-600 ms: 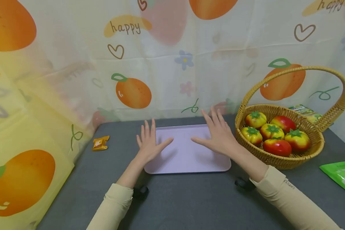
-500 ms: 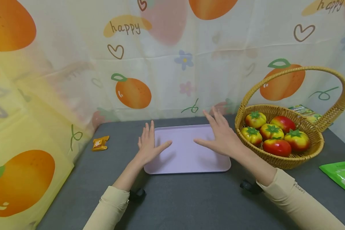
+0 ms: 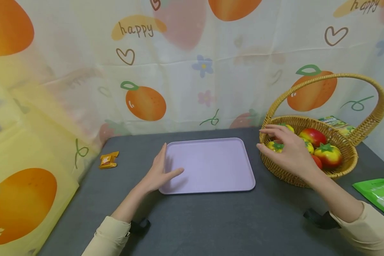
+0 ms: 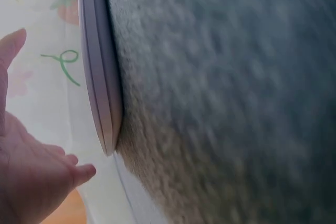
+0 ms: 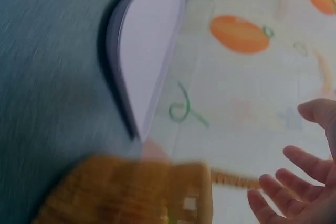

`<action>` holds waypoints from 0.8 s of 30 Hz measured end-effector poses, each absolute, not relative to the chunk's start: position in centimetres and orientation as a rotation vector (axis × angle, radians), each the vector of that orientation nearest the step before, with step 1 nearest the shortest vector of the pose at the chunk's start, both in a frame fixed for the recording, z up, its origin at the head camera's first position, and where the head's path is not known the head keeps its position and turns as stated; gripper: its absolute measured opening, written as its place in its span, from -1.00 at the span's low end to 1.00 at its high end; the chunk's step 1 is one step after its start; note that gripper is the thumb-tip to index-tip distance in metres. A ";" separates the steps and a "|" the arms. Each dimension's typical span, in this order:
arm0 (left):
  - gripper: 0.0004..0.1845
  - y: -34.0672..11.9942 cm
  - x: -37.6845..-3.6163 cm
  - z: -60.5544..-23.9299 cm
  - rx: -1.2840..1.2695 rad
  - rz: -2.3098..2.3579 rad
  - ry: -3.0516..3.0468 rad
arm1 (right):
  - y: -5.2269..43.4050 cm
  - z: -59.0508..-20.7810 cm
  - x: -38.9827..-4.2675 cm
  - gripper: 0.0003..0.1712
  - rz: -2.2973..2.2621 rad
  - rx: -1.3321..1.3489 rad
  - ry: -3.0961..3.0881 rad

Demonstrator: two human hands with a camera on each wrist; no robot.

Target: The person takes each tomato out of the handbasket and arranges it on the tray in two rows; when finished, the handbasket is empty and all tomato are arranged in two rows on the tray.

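My left hand (image 3: 158,174) hovers at the left edge of a pale lilac tray (image 3: 211,165), thumb spread away from the straight fingers, holding nothing. In the left wrist view the hand (image 4: 37,171) shows beside the tray's rim (image 4: 97,66). Over the left side of a wicker basket (image 3: 281,176) is my right hand (image 3: 291,153), its fingers loosely bent and nothing between them and the thumb. Inside the basket lie several yellow-red fruits with green leafy tops (image 3: 328,156) and smooth red fruits (image 3: 313,137); the hand hides part of them.
A small orange-wrapped snack (image 3: 108,160) lies left of the tray on the dark grey table (image 3: 211,224). Right of the basket is a green packet (image 3: 379,193), and another packet (image 3: 336,123) sits behind it. The basket's tall handle (image 3: 326,77) arches above. A fruit-print curtain (image 3: 179,78) hangs behind.
My right hand has moved right, from above the tray to over the basket, its fingers now more bent. My left hand has shifted slightly left and down toward the tray's left edge.
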State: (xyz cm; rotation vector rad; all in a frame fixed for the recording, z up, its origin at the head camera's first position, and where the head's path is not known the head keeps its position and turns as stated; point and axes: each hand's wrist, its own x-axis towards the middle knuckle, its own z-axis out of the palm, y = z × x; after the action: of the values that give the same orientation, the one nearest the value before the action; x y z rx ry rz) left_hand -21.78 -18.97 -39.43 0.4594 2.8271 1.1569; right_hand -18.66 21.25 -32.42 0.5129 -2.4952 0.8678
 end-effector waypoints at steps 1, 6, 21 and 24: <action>0.22 -19.1 -21.7 -39.5 0.465 1.156 2.812 | 21.9 -32.3 -18.6 -0.54 0.863 0.488 -2.508; 0.25 -19.6 -21.6 -39.5 0.496 1.115 2.742 | 25.4 -32.4 -18.4 -0.45 0.803 0.403 -2.642; 0.23 -20.7 -21.5 -40.3 0.506 0.907 2.657 | 31.4 -33.6 -18.6 -0.27 0.576 0.431 -2.977; 0.24 -20.6 -21.5 -40.4 0.489 0.875 2.639 | 31.8 -33.8 -18.6 -0.25 0.540 0.429 -3.011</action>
State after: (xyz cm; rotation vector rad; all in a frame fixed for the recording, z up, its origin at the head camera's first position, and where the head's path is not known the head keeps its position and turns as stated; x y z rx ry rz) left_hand -21.46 -20.64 -40.35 0.4894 2.6393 0.8751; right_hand -18.64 31.80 -33.83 0.4291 -3.0111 0.5401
